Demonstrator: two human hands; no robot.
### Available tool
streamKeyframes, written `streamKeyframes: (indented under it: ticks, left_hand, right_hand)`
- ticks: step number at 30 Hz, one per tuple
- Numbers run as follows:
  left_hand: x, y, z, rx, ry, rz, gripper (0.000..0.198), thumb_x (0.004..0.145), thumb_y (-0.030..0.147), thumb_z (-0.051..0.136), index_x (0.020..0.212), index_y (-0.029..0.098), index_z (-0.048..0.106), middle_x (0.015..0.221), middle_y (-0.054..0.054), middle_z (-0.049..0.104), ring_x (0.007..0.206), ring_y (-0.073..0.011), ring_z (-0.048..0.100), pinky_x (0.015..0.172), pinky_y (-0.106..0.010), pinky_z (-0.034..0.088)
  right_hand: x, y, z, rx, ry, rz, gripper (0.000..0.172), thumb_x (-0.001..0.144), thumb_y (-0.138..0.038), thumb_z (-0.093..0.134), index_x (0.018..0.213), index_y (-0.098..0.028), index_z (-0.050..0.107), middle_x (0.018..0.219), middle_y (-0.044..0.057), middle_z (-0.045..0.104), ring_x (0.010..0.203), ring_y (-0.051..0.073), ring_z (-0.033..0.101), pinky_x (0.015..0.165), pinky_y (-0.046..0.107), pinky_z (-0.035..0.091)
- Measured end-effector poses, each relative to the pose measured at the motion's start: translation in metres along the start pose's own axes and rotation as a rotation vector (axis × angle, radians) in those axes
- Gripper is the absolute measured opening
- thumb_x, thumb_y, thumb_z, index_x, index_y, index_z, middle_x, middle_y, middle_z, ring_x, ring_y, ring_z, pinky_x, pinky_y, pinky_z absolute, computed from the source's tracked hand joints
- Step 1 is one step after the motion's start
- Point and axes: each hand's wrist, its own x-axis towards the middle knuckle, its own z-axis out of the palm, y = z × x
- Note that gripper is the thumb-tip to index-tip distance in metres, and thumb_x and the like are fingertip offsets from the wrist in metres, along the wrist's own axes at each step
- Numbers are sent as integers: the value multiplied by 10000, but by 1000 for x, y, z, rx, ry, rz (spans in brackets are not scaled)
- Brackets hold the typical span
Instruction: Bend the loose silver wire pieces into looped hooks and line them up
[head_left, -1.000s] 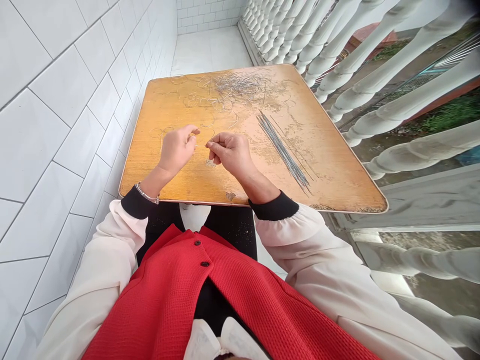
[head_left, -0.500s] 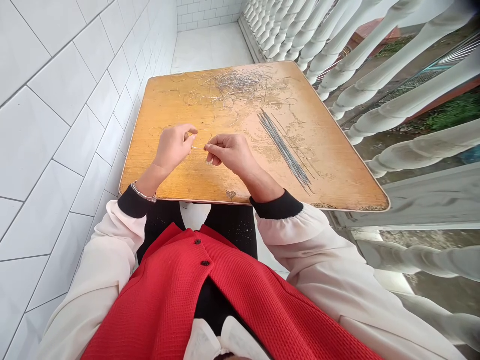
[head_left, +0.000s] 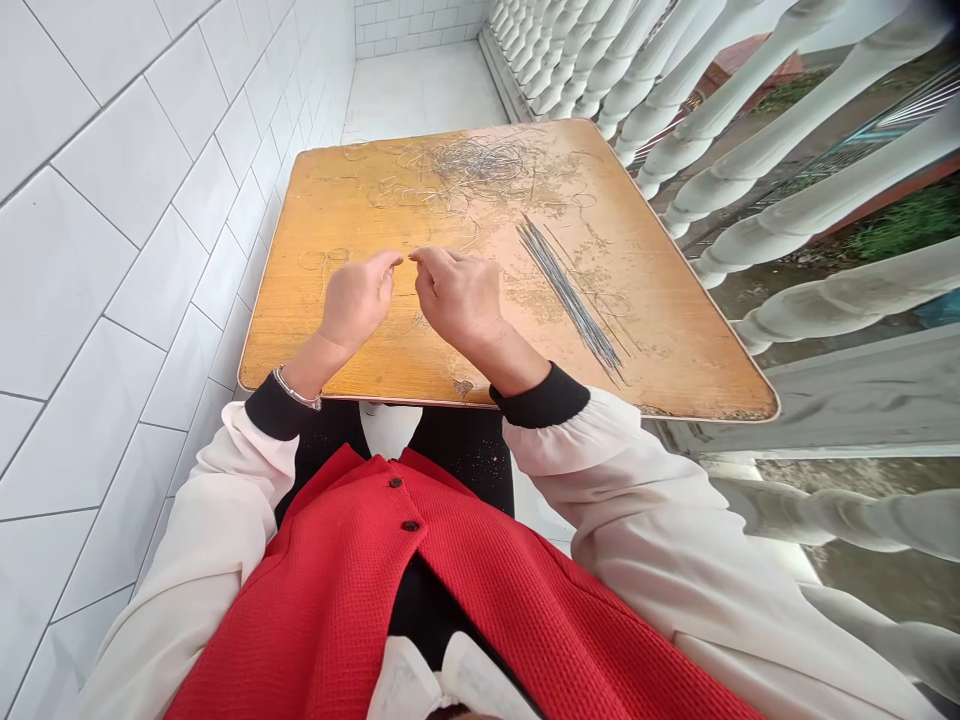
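Wooden table (head_left: 675, 350); left hand (head_left: 358, 300), right hand (head_left: 459, 298) fingertip-to-fingertip.

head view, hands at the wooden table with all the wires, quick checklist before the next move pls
1. Both hands over the table: ok. The left hand and right hand are near its front edge.
2. Pinch closed: ok. The fingertips of the two hands meet.
3. Wire piece in the grip: cannot tell, too fine to see between the fingers.
4. Bundle of straight wires kept together: ok. It lies right of the right hand, apart from it.
5. Tangled wire pile away from the hands: ok, on the far side of the table.
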Motion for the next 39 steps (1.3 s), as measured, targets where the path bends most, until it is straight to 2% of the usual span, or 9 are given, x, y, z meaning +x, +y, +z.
streamKeyframes:
  ticks: [6, 12, 15, 19, 26, 29, 34, 37, 39]
  left_hand:
    - [2, -5, 8, 101, 47, 25, 207, 981, 194, 559, 1045, 251, 747, 847, -28, 762, 959, -208, 721, 906, -294, 523]
    - [8, -9, 9, 83, 92, -4, 185, 964, 165, 575, 1032, 246, 727, 938, -45, 779, 1110, -227, 703, 948, -292, 485]
    - [11, -11, 9, 12, 93, -11, 169, 952, 161, 590, 995, 251, 725, 907, -40, 771, 1113, -222, 697, 916, -277, 479]
    - [12, -13, 8, 25, 100, -8, 168, 948, 163, 590, 981, 256, 726, 896, -39, 765, 1072, -216, 702, 889, -273, 481]
    - [15, -14, 4, 58, 148, -20, 177, 960, 196, 582, 1015, 265, 736, 852, -31, 761, 990, -198, 718, 823, -268, 507]
    - [14, -10, 2, -14, 158, -52, 138, 964, 239, 616, 1046, 259, 725, 790, -6, 745, 867, -167, 730, 763, -251, 524]
    - [5, -3, -4, -332, 39, -229, 204, 976, 389, 638, 1052, 206, 687, 776, -9, 740, 661, -99, 687, 598, -200, 508]
    - [-1, -5, -5, -419, -64, -280, 94, 945, 272, 665, 919, 184, 687, 810, -18, 737, 652, -77, 658, 567, -186, 482]
    - [-4, -9, -4, -364, -74, -263, 35, 911, 203, 681, 886, 179, 686, 819, -17, 725, 666, -81, 655, 590, -199, 489]
  right_hand:
    - [2, 0, 7, 8, 59, 7, 250, 990, -239, 466, 1070, -207, 700, 978, 107, 756, 1003, 269, 691, 823, 349, 507]
    - [2, 2, 3, 167, 78, 78, 250, 981, -314, 573, 1169, -222, 710, 853, 67, 747, 852, 225, 713, 786, 325, 535]
    - [2, 2, 0, 313, 38, 152, 260, 961, -366, 631, 1144, -206, 722, 749, 30, 724, 680, 174, 681, 692, 293, 544]
    - [5, -4, -4, 476, -20, 259, 181, 923, -323, 680, 982, -162, 739, 675, 5, 701, 508, 104, 598, 565, 242, 507]
    - [3, -16, -10, 782, -235, 428, 124, 841, -228, 786, 796, -136, 717, 658, 34, 721, 448, 65, 535, 447, 199, 425]
    - [0, -16, -9, 838, -230, 454, 179, 844, -213, 793, 717, -140, 691, 649, 36, 720, 439, 52, 514, 449, 193, 420]
    - [-3, -16, -6, 835, -126, 441, 238, 858, -220, 788, 674, -148, 656, 658, 31, 714, 426, 49, 512, 445, 193, 428]
    - [-3, -17, -6, 825, -105, 440, 216, 864, -186, 757, 674, -147, 662, 646, 29, 707, 418, 56, 506, 440, 202, 423]
    - [-3, -17, -5, 815, -104, 447, 181, 867, -165, 732, 696, -146, 674, 632, 22, 699, 409, 58, 502, 435, 204, 413]
